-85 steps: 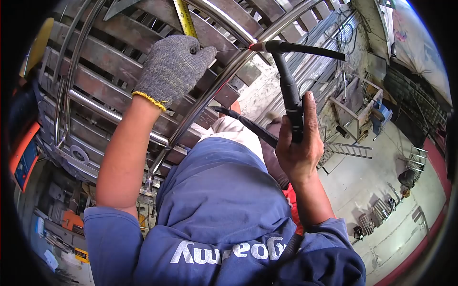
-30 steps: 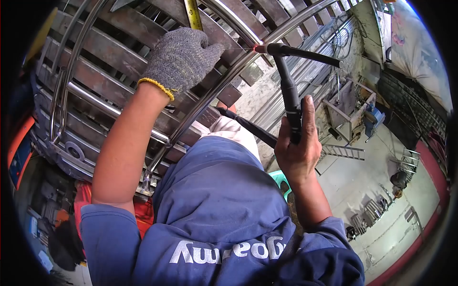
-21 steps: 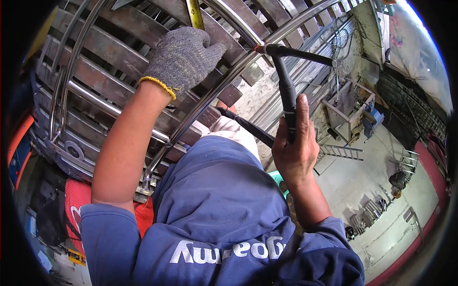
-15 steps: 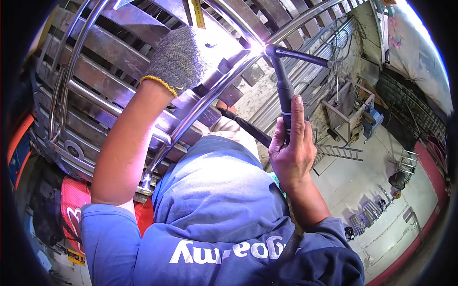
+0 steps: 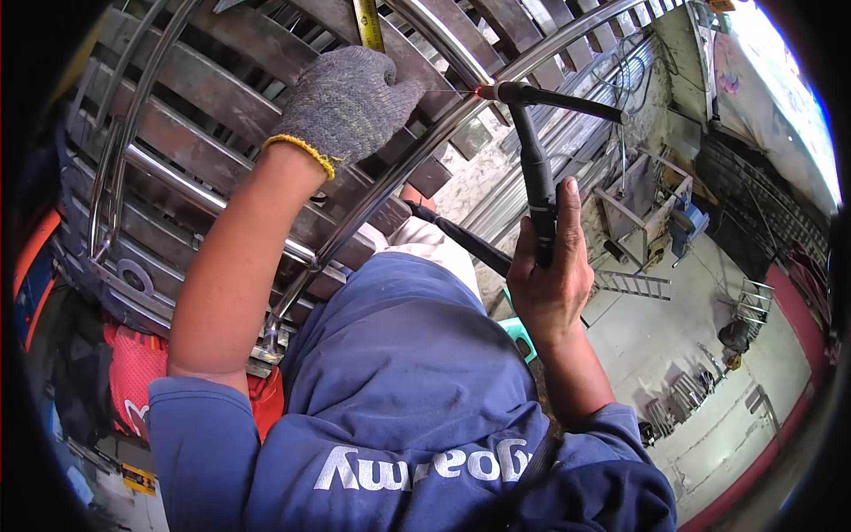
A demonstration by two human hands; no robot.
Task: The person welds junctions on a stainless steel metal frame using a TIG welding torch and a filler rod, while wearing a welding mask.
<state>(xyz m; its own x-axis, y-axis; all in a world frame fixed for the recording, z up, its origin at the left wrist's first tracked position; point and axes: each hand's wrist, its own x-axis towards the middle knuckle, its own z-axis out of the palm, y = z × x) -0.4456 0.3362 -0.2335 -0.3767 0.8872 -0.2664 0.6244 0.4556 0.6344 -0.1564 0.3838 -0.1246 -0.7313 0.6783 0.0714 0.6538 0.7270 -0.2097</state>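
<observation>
My right hand point(image 5: 557, 284), bare, is wrapped round the black handle of a TIG welding torch point(image 5: 534, 168), with the thumb and index finger along it. The torch head sits at a joint between polished metal tubes point(image 5: 448, 124), where a small spot glows red. A grey knitted glove with a yellow cuff covers my left hand point(image 5: 355, 102). Its fingers are closed, and a thin filler rod point(image 5: 448, 90) runs from them toward the glowing joint. Beneath my left hand lie flat metal slats point(image 5: 213, 84). The torch's black cable sleeve point(image 5: 474, 246) passes below my right hand.
A yellow measuring tape point(image 5: 368, 25) lies beyond my left hand. Loose metal tubes point(image 5: 567, 115) are stacked to the right. A blue vise point(image 5: 690, 222) and a small metal ladder-like piece point(image 5: 631, 285) are farther right. Several metal parts point(image 5: 687, 390) lie on the floor.
The bright welding arc has gone out, leaving a red glow at the joint. My right hand and torch have shifted slightly right and down. My left hand is nearly where it was.
</observation>
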